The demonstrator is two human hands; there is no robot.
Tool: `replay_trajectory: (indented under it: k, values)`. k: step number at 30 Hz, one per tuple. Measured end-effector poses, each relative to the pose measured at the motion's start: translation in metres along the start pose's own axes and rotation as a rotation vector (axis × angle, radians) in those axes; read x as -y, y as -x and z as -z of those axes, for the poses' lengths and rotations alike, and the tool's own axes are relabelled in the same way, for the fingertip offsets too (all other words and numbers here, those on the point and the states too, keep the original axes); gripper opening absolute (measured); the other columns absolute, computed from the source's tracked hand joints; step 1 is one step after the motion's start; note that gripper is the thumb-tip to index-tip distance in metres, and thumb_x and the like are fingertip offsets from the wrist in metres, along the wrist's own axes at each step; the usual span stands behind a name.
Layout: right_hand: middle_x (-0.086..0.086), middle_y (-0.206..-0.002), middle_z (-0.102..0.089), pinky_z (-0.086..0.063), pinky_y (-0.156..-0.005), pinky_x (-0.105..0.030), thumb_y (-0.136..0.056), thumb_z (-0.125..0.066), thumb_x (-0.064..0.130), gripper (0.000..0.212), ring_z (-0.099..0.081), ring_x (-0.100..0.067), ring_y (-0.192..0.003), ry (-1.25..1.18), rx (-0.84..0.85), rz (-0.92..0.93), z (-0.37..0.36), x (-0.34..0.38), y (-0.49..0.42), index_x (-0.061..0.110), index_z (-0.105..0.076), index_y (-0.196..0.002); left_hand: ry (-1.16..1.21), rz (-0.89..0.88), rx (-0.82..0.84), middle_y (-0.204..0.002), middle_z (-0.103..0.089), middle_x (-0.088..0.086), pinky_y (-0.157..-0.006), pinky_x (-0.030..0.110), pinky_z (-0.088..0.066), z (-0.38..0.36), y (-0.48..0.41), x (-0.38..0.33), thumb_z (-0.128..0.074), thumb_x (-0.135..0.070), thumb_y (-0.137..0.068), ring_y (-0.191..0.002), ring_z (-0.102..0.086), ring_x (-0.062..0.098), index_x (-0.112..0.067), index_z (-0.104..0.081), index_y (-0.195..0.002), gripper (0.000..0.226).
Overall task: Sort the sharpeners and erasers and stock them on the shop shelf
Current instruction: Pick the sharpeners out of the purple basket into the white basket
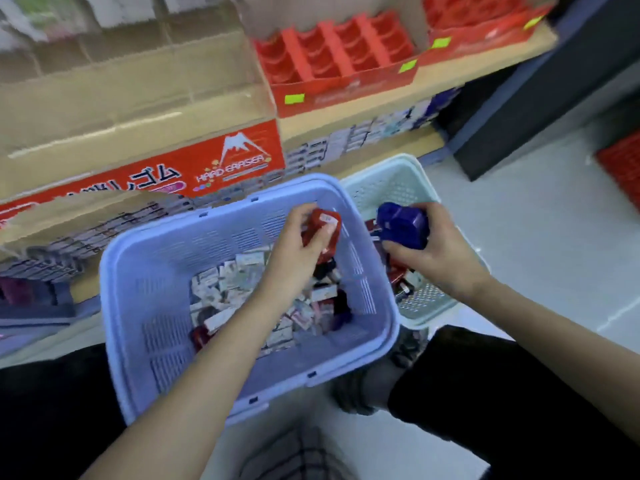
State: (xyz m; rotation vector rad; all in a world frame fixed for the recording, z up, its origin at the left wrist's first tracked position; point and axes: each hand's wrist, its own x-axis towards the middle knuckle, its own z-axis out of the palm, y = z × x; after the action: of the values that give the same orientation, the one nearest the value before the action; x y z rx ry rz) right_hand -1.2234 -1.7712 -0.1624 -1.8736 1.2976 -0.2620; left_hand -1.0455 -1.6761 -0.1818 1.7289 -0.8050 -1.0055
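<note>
floor (519,237): pale, smooth | on it: lavender basket (166,271) and white basket (388,192) side by side, touching, just before the shelf; red crate (620,168) far right | upper shelf board (450,74): cardboard carton (121,109) with red "hard eraser" band, red display boxes (339,84) beside it | lower shelf board (391,150): rows of small packets (363,136)

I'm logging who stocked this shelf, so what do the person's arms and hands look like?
No gloves, rings or watch on the left hand or right hand. The left forearm and right forearm are bare, with no sleeve in view.
</note>
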Motion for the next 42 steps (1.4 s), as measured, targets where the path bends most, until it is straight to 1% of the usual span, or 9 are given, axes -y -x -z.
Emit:
replay_trajectory:
  k: [4,11,17,22,25,28,33,37,42]
  values:
    - [-0.009,-0.115,-0.040,-0.037,-0.081,-0.025,-0.073,-0.079,0.020,0.063,-0.048,-0.022,-0.094,0.199,0.001,-0.226,0.034,-0.067,-0.011,0.005,-0.042,-0.122,-0.290,-0.214,0.180,-0.134,-0.048,0.005,-0.101,0.025,-0.035,-0.059,-0.042,-0.027,-0.059,-0.017,-0.092,-0.121,-0.047,0.016,-0.012,-0.042,-0.134,0.046]
    - [-0.019,-0.135,-0.033,-0.039,-0.092,-0.034,-0.075,-0.077,0.021,0.062,-0.049,-0.035,-0.111,0.278,0.145,-0.443,-0.007,-0.132,-0.034,0.004,-0.039,-0.122,-1.115,-0.255,0.610,-0.123,-0.058,0.009,-0.089,0.043,-0.047,-0.136,-0.107,0.003,-0.062,-0.026,-0.089,-0.109,-0.056,0.032,-0.014,-0.047,-0.124,0.040]
    - [-0.016,-0.134,-0.032,-0.037,-0.099,-0.034,-0.078,-0.074,0.019,0.065,-0.047,-0.033,-0.116,0.164,0.103,-0.442,-0.014,-0.134,-0.039,0.007,-0.039,-0.132,-0.859,-0.357,0.677,-0.140,-0.045,0.006,-0.101,0.035,-0.039,-0.106,-0.112,-0.001,-0.062,-0.029,-0.089,-0.124,-0.046,0.022,-0.015,-0.041,-0.139,0.056]
    - [-0.010,-0.125,-0.046,-0.046,-0.087,-0.032,-0.089,-0.056,0.012,0.034,-0.055,-0.022,-0.099,0.078,-0.168,-0.202,0.009,-0.086,-0.030,0.009,-0.050,-0.123,-0.511,-0.374,0.373,-0.105,-0.054,-0.011,-0.083,0.011,-0.039,0.000,-0.082,-0.010,-0.060,-0.021,-0.091,-0.089,-0.052,-0.006,-0.019,-0.056,-0.114,0.023]
    - [-0.005,-0.099,-0.056,-0.046,-0.074,-0.028,-0.088,-0.048,0.007,0.013,-0.053,-0.015,-0.082,-0.080,-0.347,0.135,0.005,-0.027,-0.009,0.010,-0.054,-0.099,-0.578,-0.209,0.345,-0.095,-0.055,-0.014,-0.082,0.027,-0.044,0.060,-0.069,0.028,-0.056,-0.016,-0.093,-0.082,-0.054,-0.004,-0.021,-0.056,-0.103,0.011]
    - [-0.003,-0.087,-0.054,-0.042,-0.068,-0.020,-0.086,-0.046,0.007,0.012,-0.049,-0.013,-0.074,-0.039,-0.052,0.341,-0.028,0.013,0.003,0.005,-0.054,-0.095,-0.644,-0.028,0.417,-0.103,-0.057,-0.001,-0.088,0.040,-0.046,0.091,-0.063,0.074,-0.056,-0.017,-0.094,-0.088,-0.055,0.009,-0.017,-0.055,-0.107,0.013]
    - [-0.019,-0.128,-0.043,-0.040,-0.090,-0.039,-0.092,-0.043,0.002,0.037,-0.046,-0.036,-0.115,0.189,0.405,-0.088,-0.129,0.002,-0.019,0.001,-0.041,-0.129,-0.657,0.004,0.465,-0.130,-0.050,0.008,-0.098,0.035,-0.040,0.073,-0.068,0.127,-0.060,-0.024,-0.091,-0.119,-0.048,0.022,-0.010,-0.050,-0.126,0.039]
    - [-0.020,-0.125,-0.044,-0.039,-0.093,-0.036,-0.088,-0.045,-0.003,0.040,-0.046,-0.036,-0.117,-0.125,0.126,-0.428,-0.189,-0.023,-0.034,-0.004,-0.041,-0.127,-0.642,-0.122,0.445,-0.134,-0.047,0.008,-0.089,0.026,-0.036,0.030,-0.086,0.147,-0.058,-0.021,-0.093,-0.116,-0.050,0.024,-0.010,-0.041,-0.137,0.049]
    - [-0.012,-0.134,-0.041,-0.031,-0.103,-0.028,-0.091,-0.042,-0.004,0.051,-0.041,-0.025,-0.125,-0.223,-0.082,-0.485,-0.217,-0.042,-0.039,0.005,-0.035,-0.140,-0.656,-0.113,0.408,-0.139,-0.046,0.013,-0.099,0.042,-0.042,0.002,-0.109,0.165,-0.062,-0.011,-0.088,-0.121,-0.050,0.032,-0.009,-0.038,-0.140,0.058]
